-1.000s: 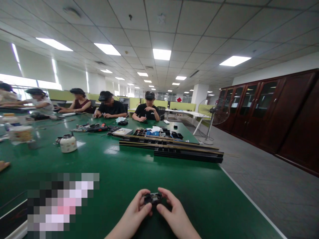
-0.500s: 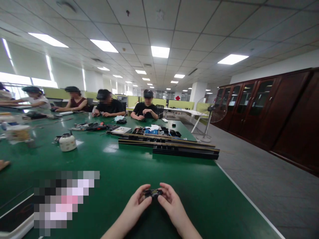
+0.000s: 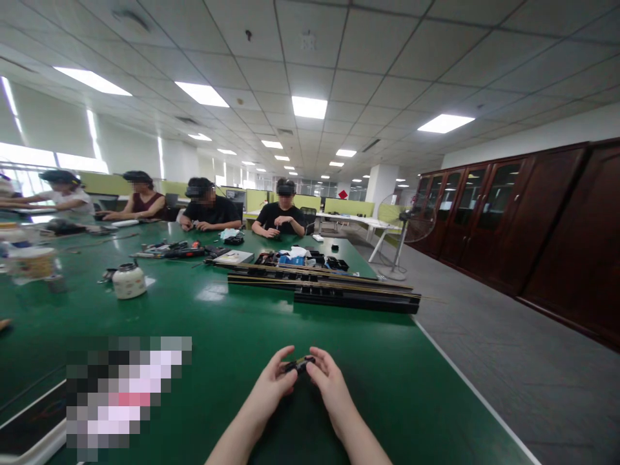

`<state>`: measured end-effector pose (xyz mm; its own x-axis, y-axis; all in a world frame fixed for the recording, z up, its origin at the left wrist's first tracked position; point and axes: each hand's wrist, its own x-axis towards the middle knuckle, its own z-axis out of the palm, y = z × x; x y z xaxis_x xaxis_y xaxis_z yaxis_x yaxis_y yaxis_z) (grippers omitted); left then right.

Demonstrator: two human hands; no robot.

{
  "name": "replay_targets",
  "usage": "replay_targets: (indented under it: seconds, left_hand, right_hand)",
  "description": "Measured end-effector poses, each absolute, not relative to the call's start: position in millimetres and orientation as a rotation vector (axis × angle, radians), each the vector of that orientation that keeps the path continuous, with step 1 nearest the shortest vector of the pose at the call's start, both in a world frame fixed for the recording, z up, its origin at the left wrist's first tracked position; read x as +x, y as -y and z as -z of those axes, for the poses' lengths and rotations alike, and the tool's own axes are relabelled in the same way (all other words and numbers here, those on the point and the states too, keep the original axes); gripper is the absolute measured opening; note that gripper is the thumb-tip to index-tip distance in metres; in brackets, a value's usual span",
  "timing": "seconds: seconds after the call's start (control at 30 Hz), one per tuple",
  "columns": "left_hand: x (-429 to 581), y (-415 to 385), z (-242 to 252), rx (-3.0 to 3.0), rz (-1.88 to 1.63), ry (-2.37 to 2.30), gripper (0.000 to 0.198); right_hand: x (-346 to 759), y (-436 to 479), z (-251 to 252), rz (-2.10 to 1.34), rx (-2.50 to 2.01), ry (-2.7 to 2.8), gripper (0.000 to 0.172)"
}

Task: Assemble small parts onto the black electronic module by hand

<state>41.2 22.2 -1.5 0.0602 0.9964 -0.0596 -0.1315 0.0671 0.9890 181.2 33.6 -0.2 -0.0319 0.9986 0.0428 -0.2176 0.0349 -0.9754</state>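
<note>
A small black part (image 3: 301, 365), its exact kind too small to make out, is held between my two hands above the green table (image 3: 232, 336). My left hand (image 3: 275, 376) grips its left end, thumb in front and fingers behind. At the other end, my right hand (image 3: 325, 371) closes on it in the same way. The part is tilted, its right end higher than its left. The fingers cover both of its ends.
Long black rails (image 3: 358, 300) with thin brass-coloured rods lie across the table ahead. A cream jar (image 3: 129, 282) stands at left, and a white-edged tray (image 3: 43, 442) lies near left. Tools (image 3: 179, 249) and small parts sit farther back. Several co-workers (image 3: 281, 216) sit beyond.
The black part has turned from nearly level to tilted, right end up. Both hands have risen slightly in view and still hold it.
</note>
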Motion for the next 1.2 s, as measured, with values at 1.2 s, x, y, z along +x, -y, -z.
replay_targets:
  seconds: [1.2]
  left_hand:
    - [52,-46,21,0.884,-1.328,-1.002,0.053]
  right_hand:
    - [178,-61,36,-1.177,-1.003,0.982,0.048]
